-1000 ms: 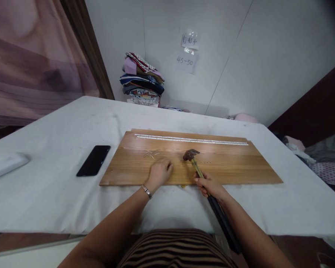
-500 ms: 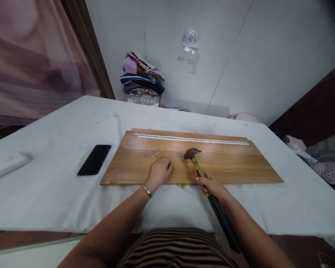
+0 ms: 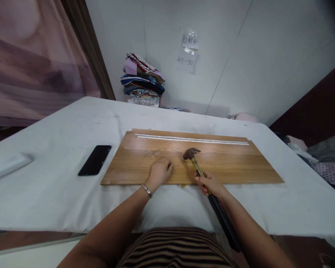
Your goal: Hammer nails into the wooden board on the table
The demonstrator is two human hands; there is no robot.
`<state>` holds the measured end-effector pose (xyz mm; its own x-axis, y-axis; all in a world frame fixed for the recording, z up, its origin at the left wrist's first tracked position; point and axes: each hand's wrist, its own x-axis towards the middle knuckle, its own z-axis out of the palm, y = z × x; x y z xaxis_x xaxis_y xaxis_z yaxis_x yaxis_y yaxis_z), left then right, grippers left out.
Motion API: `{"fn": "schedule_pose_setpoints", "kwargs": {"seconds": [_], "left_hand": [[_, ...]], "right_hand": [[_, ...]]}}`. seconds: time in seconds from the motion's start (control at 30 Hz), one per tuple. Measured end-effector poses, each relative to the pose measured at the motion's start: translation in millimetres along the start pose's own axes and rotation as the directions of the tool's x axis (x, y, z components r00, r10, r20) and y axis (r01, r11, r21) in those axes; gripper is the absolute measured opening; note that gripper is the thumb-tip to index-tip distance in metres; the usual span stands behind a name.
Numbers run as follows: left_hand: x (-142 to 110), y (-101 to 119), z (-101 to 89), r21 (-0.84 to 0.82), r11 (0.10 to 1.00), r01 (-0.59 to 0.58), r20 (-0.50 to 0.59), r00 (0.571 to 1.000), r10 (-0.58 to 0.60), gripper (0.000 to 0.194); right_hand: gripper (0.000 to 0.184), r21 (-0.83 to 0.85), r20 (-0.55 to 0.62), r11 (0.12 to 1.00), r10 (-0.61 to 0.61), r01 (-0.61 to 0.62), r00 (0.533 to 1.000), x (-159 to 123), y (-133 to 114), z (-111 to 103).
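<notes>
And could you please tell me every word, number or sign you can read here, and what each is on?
"钉钉子": handwritten on the upper paper on the wall.
"45-50": handwritten on the lower paper, just beneath it.
White strips along the board: fine markings, too small to read.
Hammer and phone: no readable text.

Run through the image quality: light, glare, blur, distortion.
Head view: fairly subdued light, with soft sheen on the wooden board; head view: upper right corner falls to black; head view: wide-angle stretch seems to make the wall seams splay; head view: nails too small for fine detail, the hammer without obvious motion smear.
</notes>
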<state>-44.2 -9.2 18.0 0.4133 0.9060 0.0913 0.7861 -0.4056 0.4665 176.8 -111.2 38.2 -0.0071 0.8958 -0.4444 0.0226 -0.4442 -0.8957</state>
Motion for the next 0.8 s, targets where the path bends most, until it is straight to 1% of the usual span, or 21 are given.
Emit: {"fn": "schedule_pose_setpoints", "kwargs": {"seconds": [0.27,0.5,0.6,0.7,0.8], "left_hand": [[1,-1,3.6,-0.002,1.0,-0.003,-0.005,1.0,0.003,0.015],[0,1,-1.1,-0.006,1.0,-0.007,-0.003,1.0,0.007,0.015],[0,0,0.4,-0.003,1.0,-0.005,-0.005,1.0,0.005,0.015],[1,-3,5.2,-0.01,1.0,-0.01,-0.027,1.0,0.009,0.015],[1,-7,10.2,-0.006,0.999,-0.041,-0.091,0.995,0.041,0.014]], "right_hand": [[0.039,-0.006,0.008,1.0,0.005,-0.005,1.0,2,1,3],[0.039,-0.008,0.009,1.0,-0.019,0.019,1.0,3,-1,2],[0.038,-0.006,0.005,1.0,-0.018,0.018,1.0,1,-3,2],[0.039,-0.016,0.007,1.0,-0.01,0.01,1.0,0,-3,3],[0.039,-0.025,0.018,1.0,-0.009,0.01,1.0,2,-1,4]]}}
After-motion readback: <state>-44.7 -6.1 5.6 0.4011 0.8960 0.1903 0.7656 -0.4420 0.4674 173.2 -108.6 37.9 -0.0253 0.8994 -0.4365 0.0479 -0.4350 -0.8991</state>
